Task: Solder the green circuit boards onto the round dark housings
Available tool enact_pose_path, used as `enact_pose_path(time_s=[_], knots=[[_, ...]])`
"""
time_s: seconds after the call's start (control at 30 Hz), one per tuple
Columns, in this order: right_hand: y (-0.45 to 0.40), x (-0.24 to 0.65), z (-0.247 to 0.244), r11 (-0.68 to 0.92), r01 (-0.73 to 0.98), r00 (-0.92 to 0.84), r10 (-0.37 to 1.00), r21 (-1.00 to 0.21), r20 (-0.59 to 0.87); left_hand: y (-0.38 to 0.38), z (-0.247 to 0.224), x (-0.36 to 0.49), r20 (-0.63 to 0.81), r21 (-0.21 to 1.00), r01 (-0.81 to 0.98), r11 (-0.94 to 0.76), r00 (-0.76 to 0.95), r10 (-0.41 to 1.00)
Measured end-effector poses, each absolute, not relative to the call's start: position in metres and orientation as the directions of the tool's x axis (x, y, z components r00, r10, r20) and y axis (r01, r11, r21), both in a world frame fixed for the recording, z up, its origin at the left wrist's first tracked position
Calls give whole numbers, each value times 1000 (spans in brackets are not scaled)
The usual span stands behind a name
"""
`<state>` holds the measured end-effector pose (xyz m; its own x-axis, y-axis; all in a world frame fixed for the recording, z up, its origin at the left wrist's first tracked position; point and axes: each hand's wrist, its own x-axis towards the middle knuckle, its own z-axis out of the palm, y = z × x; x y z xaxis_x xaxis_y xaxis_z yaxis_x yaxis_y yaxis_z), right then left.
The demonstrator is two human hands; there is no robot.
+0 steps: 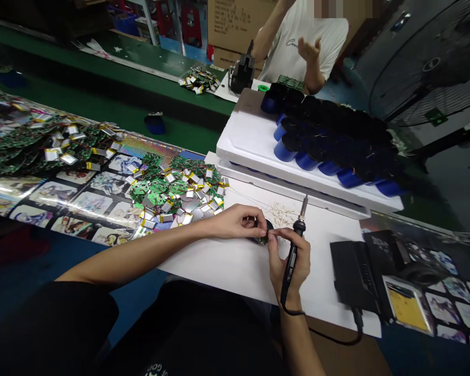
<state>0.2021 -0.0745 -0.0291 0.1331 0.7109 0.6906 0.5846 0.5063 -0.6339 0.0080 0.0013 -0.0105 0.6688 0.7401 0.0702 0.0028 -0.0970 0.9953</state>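
A small dark round part with a green circuit board [263,238] sits low over the white sheet, between both hands. My left hand [243,221] has its fingers curled with the tips pinching at the part's upper edge. My right hand [295,258] holds a black soldering iron [292,261] across its fingers, tip pointing up and away. Its thumb and forefinger are also pinched at the part's right edge; what is between them is too small to make out. Tan crumbs [284,215] lie on the white sheet [227,261] just beyond.
Green boards with silver batteries [176,188] heap at left, with a larger pile [50,138] farther left. Foam trays [250,136] carry blue-black cups [317,141]. A black soldering station [354,274] and yellow sponge [407,308] stand at right. A person [297,47] sits opposite.
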Motion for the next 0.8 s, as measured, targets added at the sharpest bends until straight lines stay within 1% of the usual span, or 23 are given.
enact_pose_path(time_s=[0.17, 0.33, 0.47, 0.57, 0.67, 0.8], knots=[[-75, 204, -33, 526, 600, 92, 702, -602, 706, 0, -8, 9, 93, 993, -8, -118, 666, 740], [-74, 204, -38, 522, 600, 69, 722, -607, 689, 0, -7, 8, 71, 995, 2, -97, 663, 746], [-73, 202, -39, 515, 604, 59, 733, -609, 678, 1, -7, 7, 70, 992, 33, -123, 660, 748], [-74, 203, -37, 539, 594, 25, 729, -597, 684, 1, -5, 6, 94, 981, 65, -185, 671, 735], [-75, 208, -35, 561, 588, -17, 728, -582, 685, 1, -2, 6, 168, 955, 70, -289, 675, 718], [-85, 224, -32, 530, 610, -19, 753, -589, 658, 2, 0, 4, 232, 904, 118, -411, 672, 704]])
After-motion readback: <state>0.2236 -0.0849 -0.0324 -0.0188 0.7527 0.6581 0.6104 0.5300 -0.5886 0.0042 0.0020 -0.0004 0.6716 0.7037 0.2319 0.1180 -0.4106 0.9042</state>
